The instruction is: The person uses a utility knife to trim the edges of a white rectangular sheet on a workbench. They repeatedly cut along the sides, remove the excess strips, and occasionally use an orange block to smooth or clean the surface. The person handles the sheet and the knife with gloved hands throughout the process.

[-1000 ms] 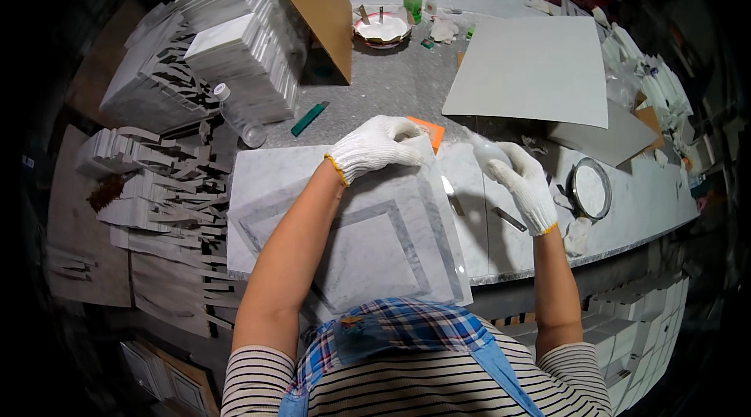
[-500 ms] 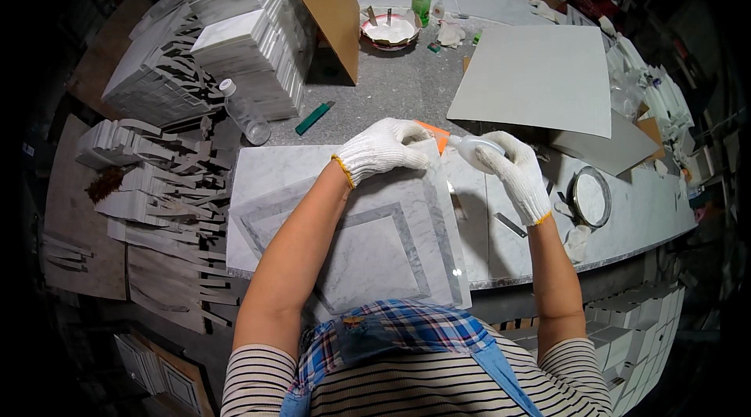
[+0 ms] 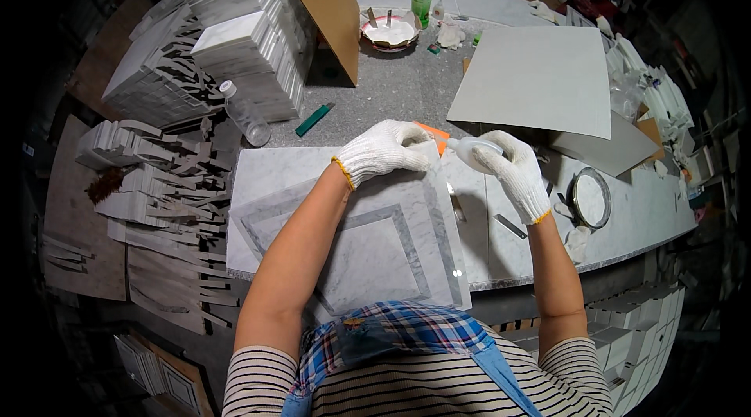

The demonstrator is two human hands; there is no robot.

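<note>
My left hand [image 3: 385, 152], in a white knitted glove with a yellow cuff edge, grips the far right corner of a white marble tile [image 3: 368, 260] with grey inlaid bands. This tile is raised and leans toward my apron. In my gloved right hand [image 3: 515, 174] is a translucent white squeeze bottle [image 3: 474, 151], held on its side. Its nozzle points left, close to the tile's corner and an orange piece [image 3: 432, 135] behind my left fingers. Whether the nozzle touches the tile I cannot tell. Another marble slab [image 3: 254, 170] lies beneath the tile.
Tall tile stacks [image 3: 242, 49] and a brown board [image 3: 325, 10] stand at the far left. Nearby are a clear bottle [image 3: 247, 116], a green cutter [image 3: 315, 120], a bowl of white paste [image 3: 391, 31], a green bottle [image 3: 422, 1], a pale panel [image 3: 540, 77] and a round tin [image 3: 591, 198].
The squeeze bottle has shifted slightly left and its nozzle tilts a little differently. My left hand and the tile are almost unmoved. A co-worker's hand at the far right has moved.
</note>
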